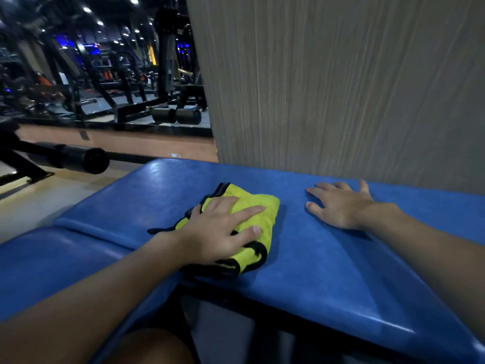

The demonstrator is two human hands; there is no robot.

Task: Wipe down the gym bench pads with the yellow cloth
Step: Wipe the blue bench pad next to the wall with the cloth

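Observation:
A folded yellow cloth [258, 206] with black edging lies on the long blue bench pad [328, 258]. My left hand [217, 229] presses flat on top of the cloth with its fingers spread and straight. My right hand [338, 203] rests palm down on the bare pad to the right of the cloth, fingers spread, a hand's width away from it. A second blue pad [52, 264] adjoins at the lower left, with a seam between the two.
A grey wood-grain wall [341, 88] rises right behind the bench. A black foam roller [86, 158] on a black frame stands on the floor at left. A mirror [105, 61] at the back left reflects dark gym machines.

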